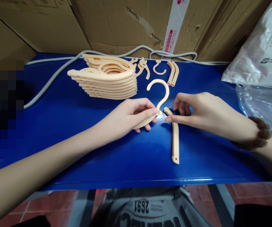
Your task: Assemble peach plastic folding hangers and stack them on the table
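Note:
My left hand (136, 115) is closed on a cream plastic hanger piece (145, 122), with a hook (166, 91) standing up from its end, curved side to the right. Just right of it, my right hand (189, 108) has thumb and fingers apart, beside a slim cream arm piece (175, 138). That piece lies lengthwise on the blue table (126, 160), its upper end near my right thumb. Nothing shows between the right thumb and fingers. Part of the left-hand piece is hidden behind my fingers.
A stack of cream hanger pieces (107, 78) is at the back left. Loose hooks (159, 67) and short arm pieces (173, 74) lie at the back. A white cable (53, 78) runs along cardboard boxes (126, 28). Plastic bags (258, 60) are at the right.

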The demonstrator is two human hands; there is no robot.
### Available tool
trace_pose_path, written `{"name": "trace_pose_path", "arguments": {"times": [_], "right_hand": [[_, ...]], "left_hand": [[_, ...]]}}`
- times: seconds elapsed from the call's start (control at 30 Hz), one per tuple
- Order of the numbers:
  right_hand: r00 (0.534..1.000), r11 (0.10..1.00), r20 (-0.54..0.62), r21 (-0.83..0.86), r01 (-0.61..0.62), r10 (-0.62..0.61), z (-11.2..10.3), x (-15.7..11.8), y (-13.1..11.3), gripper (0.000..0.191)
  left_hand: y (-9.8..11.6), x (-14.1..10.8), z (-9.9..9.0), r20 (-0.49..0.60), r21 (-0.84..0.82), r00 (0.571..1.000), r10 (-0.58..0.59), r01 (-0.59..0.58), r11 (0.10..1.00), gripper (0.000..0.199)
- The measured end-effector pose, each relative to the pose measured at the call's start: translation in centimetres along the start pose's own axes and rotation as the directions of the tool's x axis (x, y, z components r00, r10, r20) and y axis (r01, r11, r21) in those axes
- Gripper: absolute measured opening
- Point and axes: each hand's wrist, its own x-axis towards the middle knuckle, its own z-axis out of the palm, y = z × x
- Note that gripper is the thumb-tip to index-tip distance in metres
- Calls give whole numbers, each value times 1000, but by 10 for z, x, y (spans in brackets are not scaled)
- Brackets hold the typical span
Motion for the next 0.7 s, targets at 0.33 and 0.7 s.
{"name": "trace_pose_path", "arguments": {"times": [0.33, 0.7], "right_hand": [[992, 998, 110, 24, 53, -55, -2, 0, 1, 24], [986, 977, 48, 151, 153, -162, 4, 2, -1, 13]], "left_hand": [[-1, 5, 2, -63, -120, 996, -65, 57, 991, 13], [3, 5, 0, -109, -172, 984, -140, 120, 978, 8]]}}
